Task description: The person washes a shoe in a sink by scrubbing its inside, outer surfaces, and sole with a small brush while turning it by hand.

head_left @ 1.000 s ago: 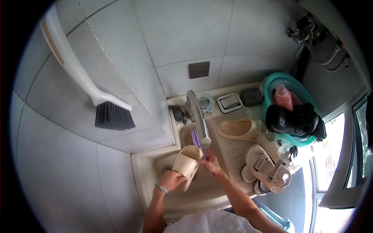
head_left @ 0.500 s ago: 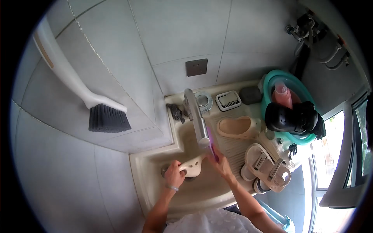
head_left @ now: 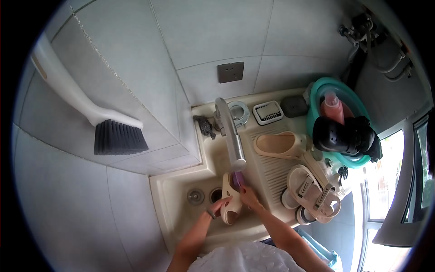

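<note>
Cream plastic makes up the clog point(head_left: 234, 205), held tilted over the sink point(head_left: 174, 222), its toe towards six o'clock and its foot opening towards twelve. On its nine o'clock side, the left hand point(head_left: 219, 207) has its fingers closed on the clog's side. At two o'clock, the right hand point(head_left: 248, 196) grips a purple brush point(head_left: 238, 177), the visible part of which lies at the foot opening; whether its bristles touch the inside, I cannot tell.

From the clog, a round metal drain point(head_left: 195, 196) sits at ten o'clock and the tap point(head_left: 232, 140) leans over at twelve. Farther out, a second clog point(head_left: 290, 146) lies at one o'clock, a strapped sandal point(head_left: 297, 181) at three. Beyond them stand a white soap dish point(head_left: 268, 112) near one and a teal basin point(head_left: 317, 88) at two, with a pink bottle point(head_left: 334, 110) in it.
</note>
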